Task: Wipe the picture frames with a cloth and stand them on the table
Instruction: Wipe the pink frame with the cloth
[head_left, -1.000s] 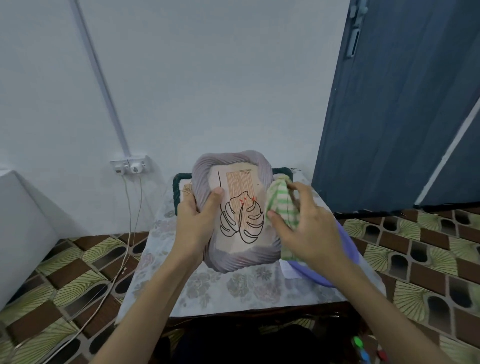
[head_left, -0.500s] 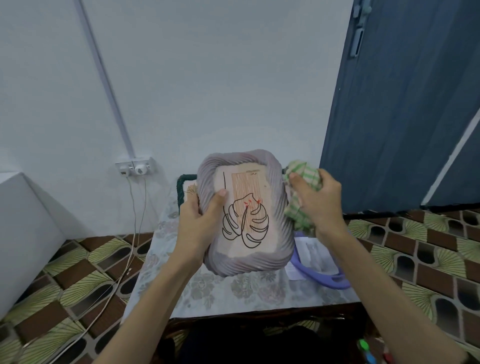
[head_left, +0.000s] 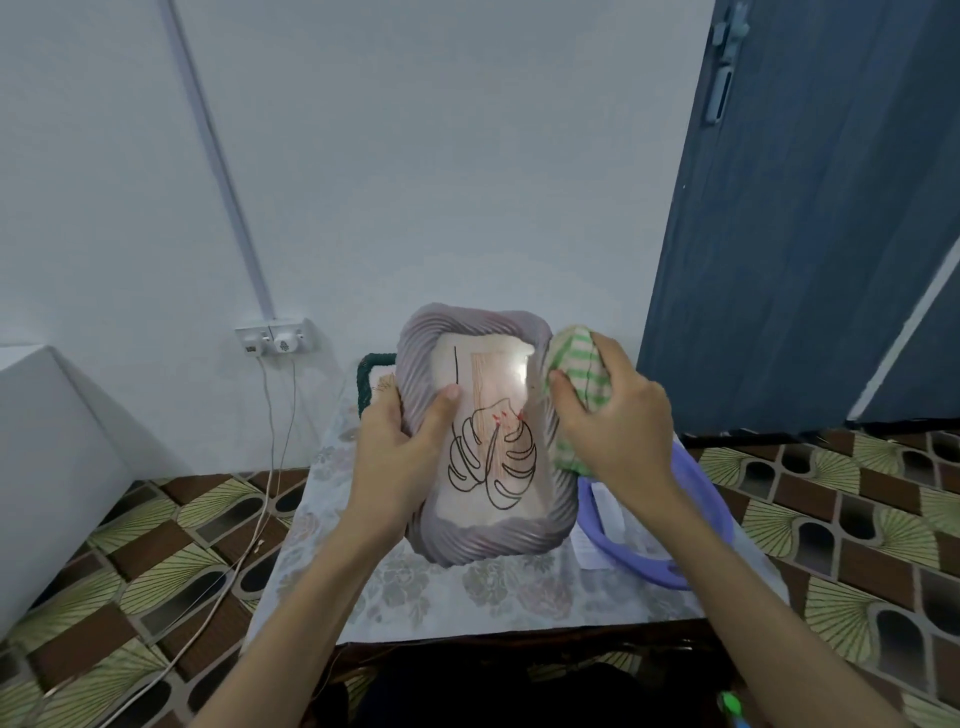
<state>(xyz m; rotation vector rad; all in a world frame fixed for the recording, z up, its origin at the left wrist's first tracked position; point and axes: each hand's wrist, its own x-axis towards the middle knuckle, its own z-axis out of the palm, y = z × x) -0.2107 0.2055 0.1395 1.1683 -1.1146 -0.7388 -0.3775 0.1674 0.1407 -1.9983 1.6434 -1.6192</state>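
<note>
Lilac-grey and ribbed, the picture frame (head_left: 488, 452) is held up off the table (head_left: 467, 597), tilted back with its leaf print facing the camera. The left hand (head_left: 400, 457) grips its 9 o'clock edge, thumb laid across the front pane and fingers curled behind. At 2 o'clock on the frame, the right hand (head_left: 608, 415) is closed around a bunched green-striped cloth (head_left: 571, 364), pressing it against the upper right moulding. A bright glare on the pane suggests glass or clear plastic, so it is probably slick and breakable, and I judge the frame rigid and fairly light. The ridged border gives the surest hold, and keeping fingers off the pane avoids smudges. A second, dark-green frame (head_left: 374, 364) shows behind at 10 o'clock, and a purple basin (head_left: 701, 519) sits at 4 o'clock.
</note>
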